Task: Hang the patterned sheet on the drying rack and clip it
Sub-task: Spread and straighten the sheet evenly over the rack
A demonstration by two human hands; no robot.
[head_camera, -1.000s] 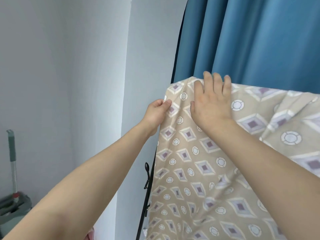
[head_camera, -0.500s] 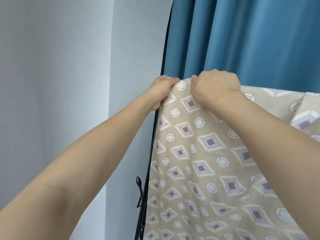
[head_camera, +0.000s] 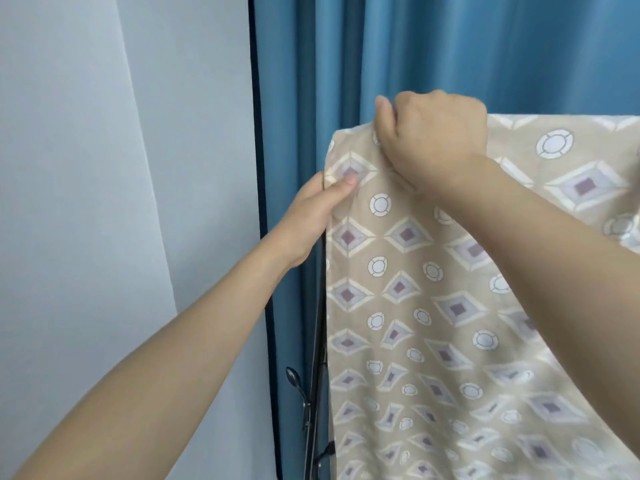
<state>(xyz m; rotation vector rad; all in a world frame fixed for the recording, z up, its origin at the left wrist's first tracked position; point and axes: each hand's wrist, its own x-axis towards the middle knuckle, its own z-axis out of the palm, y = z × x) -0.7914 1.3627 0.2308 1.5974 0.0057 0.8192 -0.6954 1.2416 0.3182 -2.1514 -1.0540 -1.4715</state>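
1. Location: the patterned sheet (head_camera: 433,306) is draped over the top of the drying rack (head_camera: 317,358), its front panel hanging down in front of the blue curtain (head_camera: 485,46). The top rail itself is hidden under the cloth; only a dark upright shows at the sheet's left edge.

2. Right hand (head_camera: 433,140): fingers curled into a fist over the top fold near the left corner, bunching the cloth where it crosses the rail.

3. Left hand (head_camera: 318,209): pinching the sheet's left side edge just below the top corner, thumb on the front face, the other fingers hidden behind the cloth.

4. Handling, as judged: thin, soft, limp fabric; light for its size. It creases under the fist and falls in loose folds lower down. Not fragile. It looks liable to slide off the rail if the two sides hang unevenly.

5. Where to take hold: the hemmed edges and corners give the firmest purchase; a grip at the top fold over the rail controls slippage.

6. Clips: none visible on the sheet. A dark fitting (head_camera: 294,377) sits low on the upright; its purpose cannot be told.
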